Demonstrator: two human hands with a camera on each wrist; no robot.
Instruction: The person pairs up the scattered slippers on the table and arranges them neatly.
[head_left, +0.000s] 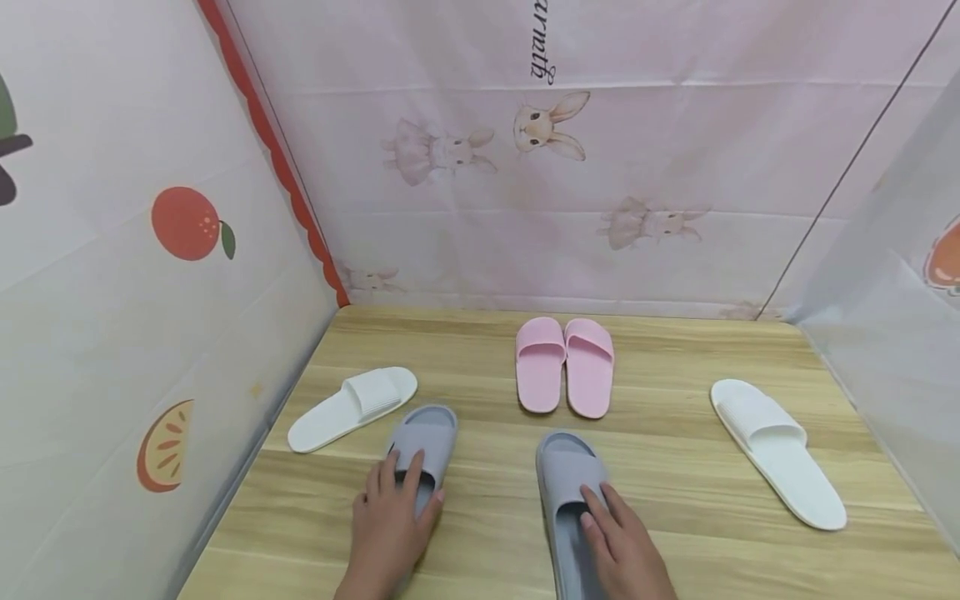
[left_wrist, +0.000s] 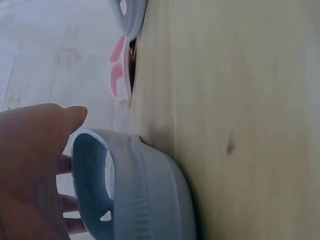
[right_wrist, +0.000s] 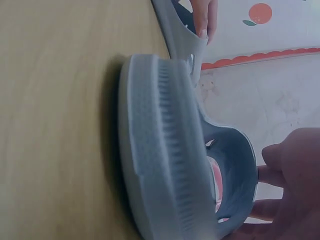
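Two grey slippers lie toe-away on the wooden floorboard, apart from each other. My left hand [head_left: 393, 512] rests on the strap of the left grey slipper [head_left: 429, 433], its fingers spread over the top edge. In the left wrist view, the thumb stands off the rim of that slipper's strap [left_wrist: 145, 190]. Over the other one, the right grey slipper [head_left: 566, 475], my right hand [head_left: 626, 546] lays its fingers on the strap's right side. The right wrist view shows these fingers on the strap's outside, with the thick sole [right_wrist: 155, 145] on the board.
A pair of pink slippers [head_left: 540, 383] stands side by side near the back wall. One white slipper [head_left: 322, 425] lies slantwise at left, another white slipper [head_left: 806, 483] at right. Printed cloth walls [head_left: 480, 258] bound the wooden surface [head_left: 667, 358] at the back and both sides.
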